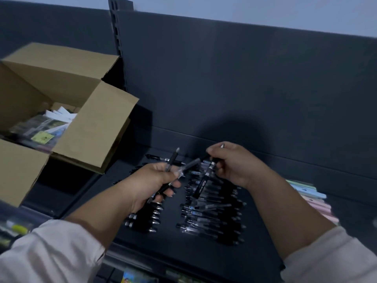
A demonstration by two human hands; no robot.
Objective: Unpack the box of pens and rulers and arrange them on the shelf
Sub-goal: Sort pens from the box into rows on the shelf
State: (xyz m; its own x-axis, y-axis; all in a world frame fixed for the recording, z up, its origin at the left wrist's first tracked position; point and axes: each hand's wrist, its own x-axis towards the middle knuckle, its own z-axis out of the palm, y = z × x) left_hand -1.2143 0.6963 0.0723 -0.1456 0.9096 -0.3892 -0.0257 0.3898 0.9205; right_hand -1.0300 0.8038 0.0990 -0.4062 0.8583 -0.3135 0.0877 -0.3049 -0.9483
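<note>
The fingers of the left hand [155, 181] are curled round a small handful of pens [173, 160], which fan out above and below the fist, one dark barrel poking up past the thumb. The right hand [230, 163] pinches a black pen [201, 185] near its top, so that it hangs down at a slant. White print runs along its barrel, but it is too blurred to read. A second, clear pen seems to bridge the two hands, and I cannot tell which fingers have it. Beneath the hands, on the dark shelf [265, 254], more pens lie side by side in two rows – a short left row [145, 219], partly hidden by the left wrist, and a longer right row [212, 219]. At the right edge a stack of pastel-coloured things [310, 196] is smeared and cut off by the right forearm; what they are I cannot say. To the left the cardboard box [98, 127] stands open on the same shelf, with clear packets [38, 123] inside and a yellow sticker [42, 137] whose marks are unreadable. Pale sleeves [51, 252] cover both arms near the bottom edge.
</note>
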